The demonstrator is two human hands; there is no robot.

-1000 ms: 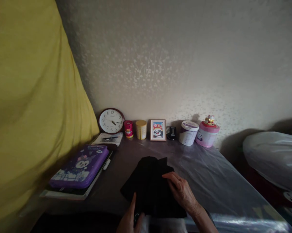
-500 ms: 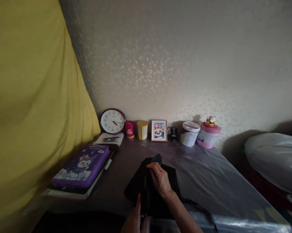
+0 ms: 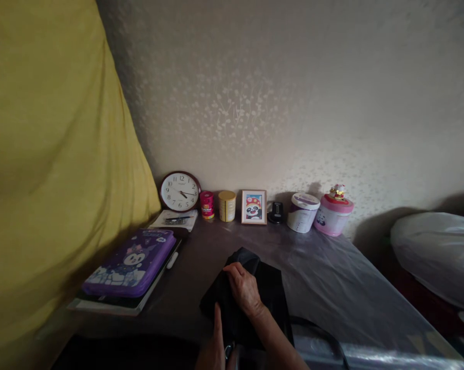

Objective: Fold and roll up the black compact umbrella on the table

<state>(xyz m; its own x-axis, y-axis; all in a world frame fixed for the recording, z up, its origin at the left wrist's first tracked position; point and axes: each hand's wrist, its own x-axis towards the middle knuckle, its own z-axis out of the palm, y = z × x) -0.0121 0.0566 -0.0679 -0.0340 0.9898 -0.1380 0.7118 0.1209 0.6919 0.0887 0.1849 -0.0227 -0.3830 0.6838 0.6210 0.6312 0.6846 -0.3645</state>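
While the right hand (image 3: 244,287) curls its fingers closed over a raised fold of black fabric (image 3: 270,293), the left hand (image 3: 215,341), at about half past seven if the fabric is the centre of a clock face, points its forefinger straight ahead with the thumb apart from it; a small shiny ring (image 3: 228,351) shows between them, but I cannot tell whether that hand grips anything. The fold could slip free, I judge, because fingertips alone seem to hold it, and the whole piece could slide, since the covering on the table (image 3: 324,288) looks slick. A dark strap (image 3: 324,336), trailing toward four o'clock, might snag or pull the fabric askew if it catches at the near edge. The fabric lies on the near part of the table: matte, nearly featureless black, soft and rumpled, with a peak at eleven o'clock and a flatter, straight-edged panel toward two; forearm and shadow hide the rest. Farther out, a purple case (image 3: 131,264) lies between nine and ten o'clock, a wall clock (image 3: 180,191) leans at eleven, a framed picture (image 3: 254,207) stands at twelve, and a purple-lidded tub (image 3: 301,218) sits at one.
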